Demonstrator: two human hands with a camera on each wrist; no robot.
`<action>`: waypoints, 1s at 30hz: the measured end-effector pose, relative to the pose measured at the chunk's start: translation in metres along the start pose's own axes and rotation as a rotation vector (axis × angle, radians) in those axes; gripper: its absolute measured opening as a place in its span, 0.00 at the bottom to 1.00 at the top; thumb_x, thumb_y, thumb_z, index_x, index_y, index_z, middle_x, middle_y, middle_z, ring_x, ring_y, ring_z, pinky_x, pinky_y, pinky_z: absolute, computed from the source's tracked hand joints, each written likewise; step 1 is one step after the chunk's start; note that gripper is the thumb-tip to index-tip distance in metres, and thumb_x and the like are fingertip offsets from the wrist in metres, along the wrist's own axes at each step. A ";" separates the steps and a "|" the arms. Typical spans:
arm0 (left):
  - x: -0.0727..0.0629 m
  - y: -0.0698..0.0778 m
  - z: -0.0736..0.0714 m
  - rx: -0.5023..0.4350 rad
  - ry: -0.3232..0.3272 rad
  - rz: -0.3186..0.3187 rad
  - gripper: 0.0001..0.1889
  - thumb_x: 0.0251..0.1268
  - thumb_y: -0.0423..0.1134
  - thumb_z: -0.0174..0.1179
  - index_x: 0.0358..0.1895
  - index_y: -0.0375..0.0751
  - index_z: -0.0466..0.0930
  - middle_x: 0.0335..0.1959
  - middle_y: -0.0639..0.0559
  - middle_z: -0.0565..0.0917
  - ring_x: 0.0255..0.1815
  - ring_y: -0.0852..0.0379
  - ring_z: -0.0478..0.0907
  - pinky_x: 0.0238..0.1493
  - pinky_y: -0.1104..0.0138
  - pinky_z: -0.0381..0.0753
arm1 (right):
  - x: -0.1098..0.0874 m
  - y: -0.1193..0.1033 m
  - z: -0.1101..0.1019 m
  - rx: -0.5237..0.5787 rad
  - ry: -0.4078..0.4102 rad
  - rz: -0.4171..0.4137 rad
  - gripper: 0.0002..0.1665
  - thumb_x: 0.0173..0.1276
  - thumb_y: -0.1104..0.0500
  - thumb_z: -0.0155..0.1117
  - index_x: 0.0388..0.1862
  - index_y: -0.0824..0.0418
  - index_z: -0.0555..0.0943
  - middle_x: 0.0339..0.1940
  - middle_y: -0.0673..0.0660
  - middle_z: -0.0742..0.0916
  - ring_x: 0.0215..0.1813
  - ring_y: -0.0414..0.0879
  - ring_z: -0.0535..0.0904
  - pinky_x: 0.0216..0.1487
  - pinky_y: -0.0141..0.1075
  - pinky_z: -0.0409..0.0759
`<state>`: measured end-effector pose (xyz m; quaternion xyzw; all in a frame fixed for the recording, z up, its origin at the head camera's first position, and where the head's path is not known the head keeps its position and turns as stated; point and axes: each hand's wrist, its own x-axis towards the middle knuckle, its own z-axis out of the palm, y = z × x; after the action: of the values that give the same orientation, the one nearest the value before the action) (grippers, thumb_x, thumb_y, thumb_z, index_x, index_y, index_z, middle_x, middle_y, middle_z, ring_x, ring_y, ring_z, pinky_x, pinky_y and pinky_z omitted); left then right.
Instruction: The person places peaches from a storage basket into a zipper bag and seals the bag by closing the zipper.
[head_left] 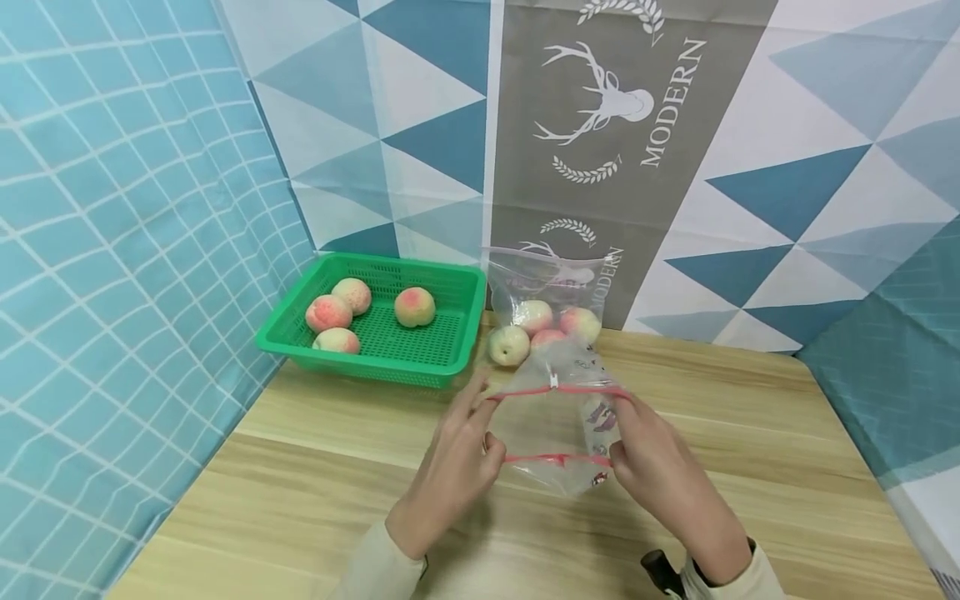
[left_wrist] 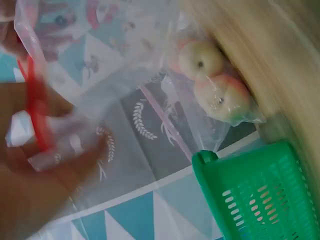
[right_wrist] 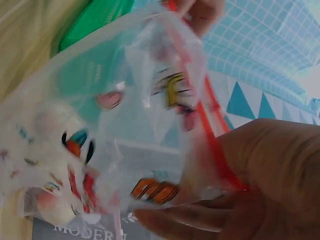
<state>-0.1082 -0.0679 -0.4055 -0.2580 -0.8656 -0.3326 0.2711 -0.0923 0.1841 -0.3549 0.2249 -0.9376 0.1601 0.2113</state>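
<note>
A clear zip bag [head_left: 555, 477] with a red zip edge and printed cartoon figures is stretched wide at its mouth. My left hand [head_left: 456, 467] pinches the left side of its rim, and my right hand [head_left: 660, 467] pinches the right side. In the right wrist view the printed bag wall [right_wrist: 145, 125] spans much of the picture, beside the right hand [right_wrist: 280, 175]. Behind it a second clear bag [head_left: 517, 279] stands with several peaches [head_left: 534, 317] inside, against the back cloth. The left wrist view is blurred around the left hand [left_wrist: 45, 185].
At the back left a green plastic basket [head_left: 468, 333] holds several peaches [head_left: 415, 307]. A wooden table [head_left: 315, 500] lies under everything. Patterned cloth [head_left: 427, 108] hangs behind, and blue checked cloth [head_left: 112, 208] on the left. A dark short object [head_left: 660, 571] is by the right wrist.
</note>
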 end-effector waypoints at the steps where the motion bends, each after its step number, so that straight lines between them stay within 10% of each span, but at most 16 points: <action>1: 0.002 -0.001 0.001 -0.034 -0.038 0.035 0.26 0.47 0.19 0.59 0.55 0.30 0.81 0.66 0.38 0.74 0.57 0.49 0.79 0.37 0.69 0.80 | 0.000 0.001 0.000 0.000 0.013 -0.004 0.24 0.48 0.78 0.57 0.48 0.71 0.76 0.40 0.62 0.82 0.32 0.47 0.75 0.28 0.37 0.74; 6: 0.010 0.000 0.000 -0.032 -0.140 0.158 0.24 0.52 0.21 0.58 0.56 0.30 0.78 0.55 0.43 0.75 0.47 0.55 0.75 0.41 0.72 0.76 | -0.003 0.004 -0.003 -0.010 0.048 0.010 0.12 0.52 0.79 0.58 0.33 0.66 0.75 0.32 0.56 0.75 0.27 0.43 0.65 0.25 0.32 0.68; 17: 0.027 0.007 -0.020 0.309 0.015 0.149 0.07 0.44 0.29 0.59 0.30 0.40 0.78 0.41 0.42 0.73 0.40 0.47 0.68 0.35 0.60 0.67 | -0.003 0.001 -0.007 -0.009 0.067 -0.040 0.30 0.49 0.79 0.55 0.55 0.72 0.75 0.48 0.65 0.80 0.40 0.54 0.77 0.37 0.44 0.80; 26: 0.030 -0.005 -0.002 0.161 -0.110 0.168 0.11 0.58 0.37 0.65 0.44 0.40 0.86 0.49 0.42 0.76 0.44 0.49 0.72 0.41 0.57 0.74 | 0.006 0.008 -0.013 0.040 -0.079 0.091 0.09 0.54 0.75 0.62 0.34 0.68 0.79 0.39 0.63 0.82 0.24 0.41 0.66 0.23 0.31 0.68; 30: 0.036 -0.003 0.010 0.156 -0.106 0.213 0.09 0.60 0.36 0.65 0.42 0.41 0.87 0.51 0.43 0.77 0.47 0.48 0.74 0.46 0.58 0.76 | 0.015 0.014 -0.016 0.074 -0.120 0.172 0.11 0.58 0.73 0.58 0.41 0.71 0.79 0.33 0.59 0.81 0.23 0.40 0.67 0.24 0.32 0.68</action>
<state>-0.1388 -0.0529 -0.3903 -0.3438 -0.8697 -0.2197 0.2778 -0.1059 0.1970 -0.3371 0.1602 -0.9580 0.1983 0.1317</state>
